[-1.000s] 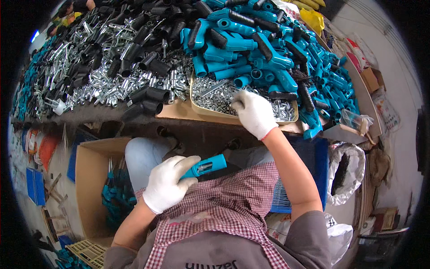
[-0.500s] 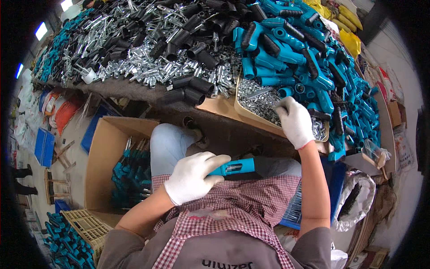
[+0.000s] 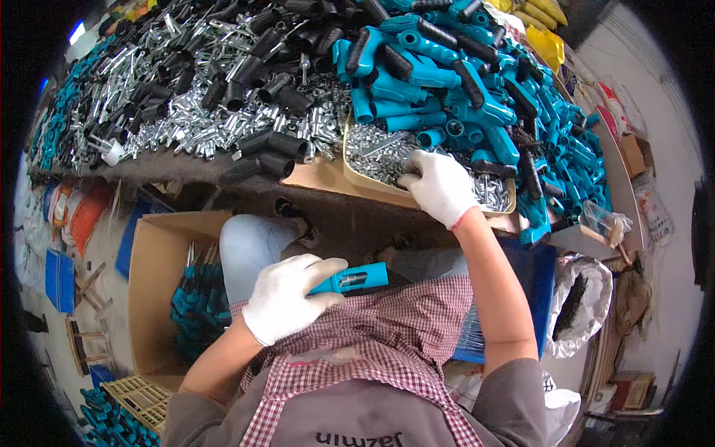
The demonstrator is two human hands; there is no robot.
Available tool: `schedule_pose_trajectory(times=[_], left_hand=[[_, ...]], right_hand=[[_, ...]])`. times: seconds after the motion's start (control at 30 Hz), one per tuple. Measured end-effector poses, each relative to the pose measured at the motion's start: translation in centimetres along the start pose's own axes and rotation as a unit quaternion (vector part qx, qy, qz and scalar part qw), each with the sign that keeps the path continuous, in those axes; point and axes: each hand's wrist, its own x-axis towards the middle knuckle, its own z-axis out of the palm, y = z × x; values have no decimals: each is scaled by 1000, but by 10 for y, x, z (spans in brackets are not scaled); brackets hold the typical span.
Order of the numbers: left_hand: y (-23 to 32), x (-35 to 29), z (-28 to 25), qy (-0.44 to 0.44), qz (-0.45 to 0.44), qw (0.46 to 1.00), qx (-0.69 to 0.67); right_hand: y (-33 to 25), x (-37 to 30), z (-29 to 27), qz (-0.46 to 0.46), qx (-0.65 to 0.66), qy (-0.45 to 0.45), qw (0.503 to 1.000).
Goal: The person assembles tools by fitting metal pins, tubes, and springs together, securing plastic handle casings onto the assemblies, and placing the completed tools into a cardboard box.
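Note:
My gloved left hand [image 3: 292,299] is closed around one end of a teal plastic tool handle housing [image 3: 371,276], held sideways above my lap. A slot in the housing's side shows a shiny metal part inside. My gloved right hand [image 3: 445,188] is over the front of a shallow cream tray [image 3: 365,181]. Its fingers are bent together at the small metal parts [image 3: 383,159] in the tray; whether anything is between the fingertips is hidden. Right behind the tray rises a heap of teal handle housings [image 3: 417,82] with black grips.
Black plastic sleeves [image 3: 275,165] and loose metal fittings [image 3: 171,130] cover the bench to the left. A cardboard box [image 3: 160,253] of teal tools stands by my left leg, near a yellow crate [image 3: 138,398]. On the right are a blue bin [image 3: 532,276] and a white sack [image 3: 599,298].
The whole view has swung slightly, so bench and hands appear farther left. My right hand stays at the tray, and the left still holds the teal housing.

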Motion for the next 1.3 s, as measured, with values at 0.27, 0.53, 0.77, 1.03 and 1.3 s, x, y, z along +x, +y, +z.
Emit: schedule_pose_trajectory(times=[0.27, 0.53, 0.77, 1.03, 1.3], left_hand=[[1, -2, -1, 10, -8, 1000, -8], [1, 0, -8, 5, 38, 998, 59], [5, 1, -2, -36, 46, 991, 117], [-3, -5, 5, -65, 3, 992, 109], [14, -4, 5, -96, -126, 987, -19]], right_hand=[[24, -10, -1, 46, 274, 136, 951], [-33, -71, 7, -6, 415, -90, 905], [-61, -100, 42, 25, 516, -164, 840], [-54, -128, 56, -129, 331, -94, 930], [-45, -120, 52, -330, 186, 27, 925]])
